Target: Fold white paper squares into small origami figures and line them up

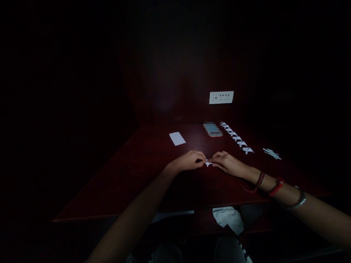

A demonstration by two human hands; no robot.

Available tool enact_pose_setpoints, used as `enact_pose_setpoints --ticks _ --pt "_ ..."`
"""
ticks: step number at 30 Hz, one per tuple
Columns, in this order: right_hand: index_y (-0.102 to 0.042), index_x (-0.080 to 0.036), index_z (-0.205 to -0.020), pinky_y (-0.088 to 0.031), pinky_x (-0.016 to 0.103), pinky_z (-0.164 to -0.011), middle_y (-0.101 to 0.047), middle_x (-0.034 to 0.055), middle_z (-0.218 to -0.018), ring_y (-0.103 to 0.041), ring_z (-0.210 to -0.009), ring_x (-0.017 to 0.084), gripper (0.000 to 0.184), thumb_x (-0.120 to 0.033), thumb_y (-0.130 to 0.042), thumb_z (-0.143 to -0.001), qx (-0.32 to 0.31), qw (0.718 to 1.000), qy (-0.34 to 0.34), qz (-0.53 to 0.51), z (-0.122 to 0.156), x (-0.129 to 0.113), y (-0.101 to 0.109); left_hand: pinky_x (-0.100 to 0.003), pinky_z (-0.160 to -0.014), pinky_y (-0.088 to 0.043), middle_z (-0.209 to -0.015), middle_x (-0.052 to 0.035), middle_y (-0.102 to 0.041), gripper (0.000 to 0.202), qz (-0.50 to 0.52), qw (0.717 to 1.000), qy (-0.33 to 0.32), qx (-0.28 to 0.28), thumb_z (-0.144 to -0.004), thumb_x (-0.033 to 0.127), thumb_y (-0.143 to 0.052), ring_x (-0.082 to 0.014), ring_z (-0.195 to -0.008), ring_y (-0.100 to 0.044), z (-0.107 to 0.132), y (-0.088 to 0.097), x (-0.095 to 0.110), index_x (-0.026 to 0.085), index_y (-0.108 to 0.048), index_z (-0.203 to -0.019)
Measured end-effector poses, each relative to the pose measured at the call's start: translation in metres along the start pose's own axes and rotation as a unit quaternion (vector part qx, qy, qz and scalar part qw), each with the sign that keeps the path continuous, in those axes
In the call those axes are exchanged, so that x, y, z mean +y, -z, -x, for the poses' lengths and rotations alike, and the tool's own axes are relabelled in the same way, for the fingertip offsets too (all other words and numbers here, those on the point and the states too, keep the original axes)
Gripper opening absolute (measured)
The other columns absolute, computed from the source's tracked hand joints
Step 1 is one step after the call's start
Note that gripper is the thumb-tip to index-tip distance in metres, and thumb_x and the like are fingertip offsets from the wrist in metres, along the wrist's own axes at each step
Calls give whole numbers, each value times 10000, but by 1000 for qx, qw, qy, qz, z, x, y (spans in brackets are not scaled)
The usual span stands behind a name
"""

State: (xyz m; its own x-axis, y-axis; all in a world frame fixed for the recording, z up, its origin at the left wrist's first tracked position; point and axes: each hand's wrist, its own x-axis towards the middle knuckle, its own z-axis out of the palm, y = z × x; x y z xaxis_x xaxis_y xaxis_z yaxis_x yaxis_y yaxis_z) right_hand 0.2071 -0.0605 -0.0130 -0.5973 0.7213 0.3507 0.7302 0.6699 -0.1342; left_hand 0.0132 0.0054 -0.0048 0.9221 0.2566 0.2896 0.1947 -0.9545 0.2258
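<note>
A small piece of folded white paper [208, 163] is pinched between both hands, just above or on the dark red table [131, 179]. My left hand [191, 160] grips its left side with thumb and fingers together. On its other side, my right hand [227, 163] holds it with closed fingers. Parts of the paper are hidden by the fingertips, and its pointed lower edge shows between them. Beyond my left hand lies a flat white sheet of paper [177, 138]. To the right, a row of several folded white paper pieces [236, 137] runs toward the back.
A phone [212, 129] with a blurred screen lies at the back of the table. Several thin white paper strips [272, 153] are piled at the right. A white socket plate [221, 97] is on the wall. Below the front edge is a crumpled pale item [229, 218].
</note>
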Motion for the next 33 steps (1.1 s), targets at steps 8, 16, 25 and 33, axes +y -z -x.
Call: enact_pose_setpoints --ticks 8,16,25,33 --pt "-483 -194 -1080 -364 307 -858 -453 61 -1122 -432 -1005 156 319 -215 -377 -779 26 999 26 1 12 1 1 -187 -789 -341 -893 -14 -566 206 9 1000 -8 8 -772 147 -395 -91 -838 -501 0 -1 -2 160 -582 -857" --pt "-564 -165 -950 -390 279 -819 -532 51 -991 -488 -904 139 262 -194 -369 -778 2 999 24 -43 10 2 5 -193 -792 -336 -901 -14 -558 197 -3 1000 -3 0 -751 143 -419 -98 -841 -498 0 -2 -2 162 -569 -877" --pt "-448 -202 -1113 -350 322 -839 -510 34 -1083 -452 -938 155 336 -218 -362 -789 -37 997 58 -36 13 -2 12 -235 -813 -329 -927 -18 -534 208 -14 1000 24 -11 -725 157 -436 -123 -863 -476 1 2 10 163 -521 -915" --pt "-460 -169 -1014 -352 335 -785 -539 69 -945 -479 -856 163 257 -229 -373 -779 -27 1000 1 -11 14 -8 12 -244 -861 -291 -1039 -2 -484 332 -45 998 19 -47 -725 108 -409 -123 -952 -431 2 3 11 216 -503 -1025"
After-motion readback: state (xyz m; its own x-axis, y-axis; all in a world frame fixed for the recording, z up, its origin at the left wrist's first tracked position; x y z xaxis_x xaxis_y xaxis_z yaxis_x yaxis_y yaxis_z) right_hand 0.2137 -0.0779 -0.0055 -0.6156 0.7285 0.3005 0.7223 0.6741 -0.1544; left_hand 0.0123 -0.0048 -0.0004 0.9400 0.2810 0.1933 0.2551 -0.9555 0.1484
